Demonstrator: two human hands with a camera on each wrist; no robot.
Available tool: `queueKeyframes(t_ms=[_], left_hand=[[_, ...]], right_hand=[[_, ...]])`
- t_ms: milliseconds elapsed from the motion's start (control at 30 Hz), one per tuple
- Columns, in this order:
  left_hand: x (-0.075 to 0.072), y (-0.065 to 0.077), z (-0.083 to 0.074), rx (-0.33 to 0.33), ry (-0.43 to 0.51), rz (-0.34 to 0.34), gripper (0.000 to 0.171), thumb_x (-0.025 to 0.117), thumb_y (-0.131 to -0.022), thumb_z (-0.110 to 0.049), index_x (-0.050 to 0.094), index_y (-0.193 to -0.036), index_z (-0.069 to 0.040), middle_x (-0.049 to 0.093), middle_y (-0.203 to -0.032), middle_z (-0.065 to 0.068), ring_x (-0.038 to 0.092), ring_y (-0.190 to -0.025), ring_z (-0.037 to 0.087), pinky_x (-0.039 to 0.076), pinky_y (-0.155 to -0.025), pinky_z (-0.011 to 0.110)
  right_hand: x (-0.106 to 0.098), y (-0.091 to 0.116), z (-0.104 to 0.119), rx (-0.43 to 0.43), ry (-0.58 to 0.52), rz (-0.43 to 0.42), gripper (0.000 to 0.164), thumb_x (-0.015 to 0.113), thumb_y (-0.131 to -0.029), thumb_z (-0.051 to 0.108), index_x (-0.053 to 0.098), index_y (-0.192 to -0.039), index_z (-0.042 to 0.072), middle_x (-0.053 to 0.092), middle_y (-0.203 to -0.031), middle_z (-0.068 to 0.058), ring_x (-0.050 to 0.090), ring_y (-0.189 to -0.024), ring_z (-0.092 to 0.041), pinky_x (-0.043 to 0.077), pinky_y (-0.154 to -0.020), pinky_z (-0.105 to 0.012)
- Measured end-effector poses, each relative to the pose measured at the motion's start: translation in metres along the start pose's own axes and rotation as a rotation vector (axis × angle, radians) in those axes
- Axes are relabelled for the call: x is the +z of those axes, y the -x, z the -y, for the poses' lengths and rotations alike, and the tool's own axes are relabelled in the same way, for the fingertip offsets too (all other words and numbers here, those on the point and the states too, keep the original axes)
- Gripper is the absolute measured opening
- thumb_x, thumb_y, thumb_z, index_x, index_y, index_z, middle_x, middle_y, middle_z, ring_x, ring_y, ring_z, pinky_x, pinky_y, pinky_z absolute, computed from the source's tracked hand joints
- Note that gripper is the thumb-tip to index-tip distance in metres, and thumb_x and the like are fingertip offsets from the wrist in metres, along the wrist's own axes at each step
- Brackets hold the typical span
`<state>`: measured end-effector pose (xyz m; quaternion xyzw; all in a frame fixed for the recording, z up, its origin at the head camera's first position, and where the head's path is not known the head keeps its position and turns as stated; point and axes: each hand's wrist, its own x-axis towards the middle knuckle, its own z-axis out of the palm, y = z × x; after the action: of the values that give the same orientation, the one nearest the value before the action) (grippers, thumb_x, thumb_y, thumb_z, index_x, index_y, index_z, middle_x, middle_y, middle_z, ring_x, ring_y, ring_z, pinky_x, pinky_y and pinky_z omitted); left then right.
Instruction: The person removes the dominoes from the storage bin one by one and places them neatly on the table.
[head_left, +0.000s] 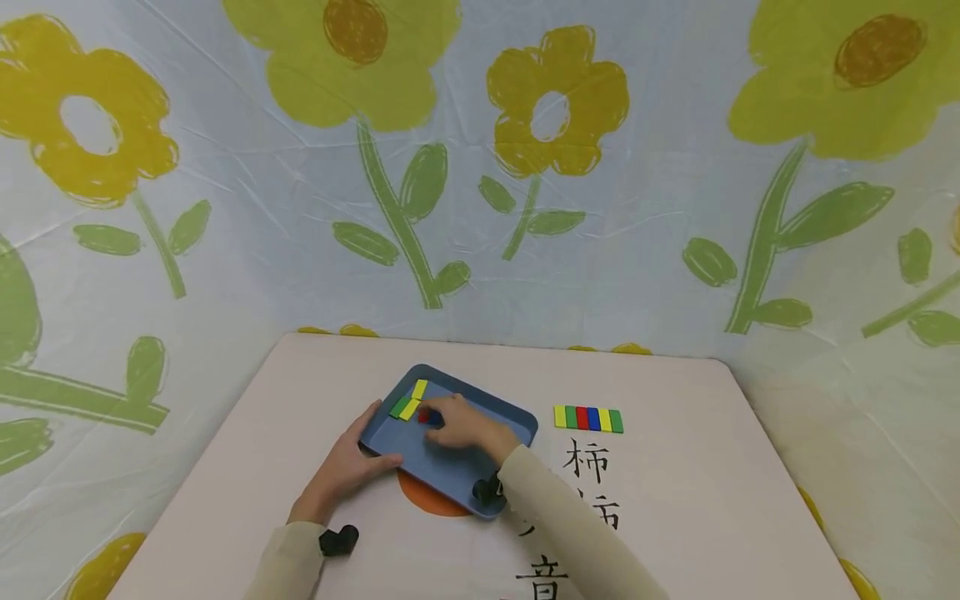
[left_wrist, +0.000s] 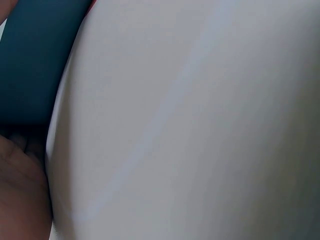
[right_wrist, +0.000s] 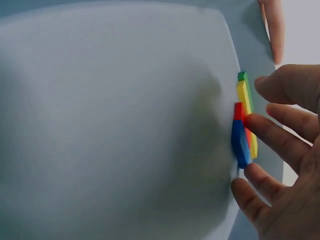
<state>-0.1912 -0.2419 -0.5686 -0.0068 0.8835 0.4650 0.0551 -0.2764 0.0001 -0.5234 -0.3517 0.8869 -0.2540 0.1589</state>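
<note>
A blue-grey tray [head_left: 450, 471] lies tilted across the table. My left hand [head_left: 348, 462] holds its left corner, with the thumb at the front rim and the fingers along the left side. Part of that palm [left_wrist: 22, 187] shows beside the tray wall [left_wrist: 37, 60] in the left wrist view. Over the tray, my right hand [head_left: 465, 425] has its fingers spread, touching the red block [right_wrist: 239, 111] and near the blue block [right_wrist: 240, 142]. Yellow blocks [head_left: 410, 408] and a green block [head_left: 397, 407] lie close by at the tray's left end.
Right of the tray lies a row of several yellow, green, red and blue blocks [head_left: 588, 419]. Black written characters [head_left: 586, 461] and an orange round shape [head_left: 427, 498] mark the pale tabletop [head_left: 712, 475]. A flower-patterned sheet [head_left: 615, 250] surrounds the table.
</note>
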Motion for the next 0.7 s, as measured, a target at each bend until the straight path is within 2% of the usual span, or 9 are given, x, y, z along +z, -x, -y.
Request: queueKeyframes(t_ms=[100,200,267,500,700], left_hand=[[0.000,0.000,0.000,0.001,-0.006,-0.004,0.113,0.085,-0.079,-0.054,0.018,-0.166,-0.026,0.022,-0.171,0.012,0.022,-0.157,0.042,0.021,-0.124,0.066],[0.000,-0.001,-0.001,-0.003,-0.011,-0.002,0.113,0.085,-0.079,-0.053,0.018,-0.166,-0.026,0.022,-0.171,0.012,0.022,-0.157,0.042,0.021,-0.124,0.066],[-0.001,-0.001,-0.001,-0.011,-0.014,-0.004,0.114,0.085,-0.079,-0.054,0.018,-0.166,-0.027,0.022,-0.171,0.012,0.022,-0.157,0.042,0.021,-0.124,0.067],[0.000,-0.003,-0.002,-0.033,-0.002,0.012,0.115,0.085,-0.079,-0.055,0.017,-0.166,-0.026,0.021,-0.172,0.013,0.021,-0.157,0.042,0.020,-0.124,0.067],[0.000,-0.002,-0.001,-0.028,0.001,0.002,0.114,0.085,-0.079,-0.054,0.018,-0.166,-0.026,0.023,-0.171,0.012,0.022,-0.157,0.042,0.020,-0.124,0.066]], right_hand=[[-0.003,0.003,0.000,-0.019,-0.003,0.007,0.050,0.068,-0.097,0.022,0.057,-0.146,0.014,0.067,-0.132,0.001,0.056,-0.126,-0.018,0.041,-0.117,-0.044],[-0.005,0.006,0.000,-0.056,-0.012,0.019,0.050,0.071,-0.096,0.020,0.058,-0.144,0.012,0.069,-0.123,0.001,0.059,-0.115,-0.013,0.045,-0.112,-0.038],[-0.006,0.005,0.000,-0.071,-0.024,0.014,0.050,0.072,-0.096,0.019,0.059,-0.143,0.011,0.069,-0.124,0.000,0.059,-0.113,-0.013,0.047,-0.109,-0.036],[-0.003,-0.004,-0.005,-0.030,-0.011,-0.060,0.060,0.079,-0.091,0.027,0.057,-0.145,0.011,0.063,-0.132,-0.008,0.052,-0.126,-0.024,0.040,-0.115,-0.045],[0.004,-0.011,-0.007,0.011,0.045,-0.057,0.060,0.081,-0.089,0.030,0.060,-0.143,0.013,0.059,-0.143,-0.009,0.046,-0.135,-0.033,0.039,-0.116,-0.052]])
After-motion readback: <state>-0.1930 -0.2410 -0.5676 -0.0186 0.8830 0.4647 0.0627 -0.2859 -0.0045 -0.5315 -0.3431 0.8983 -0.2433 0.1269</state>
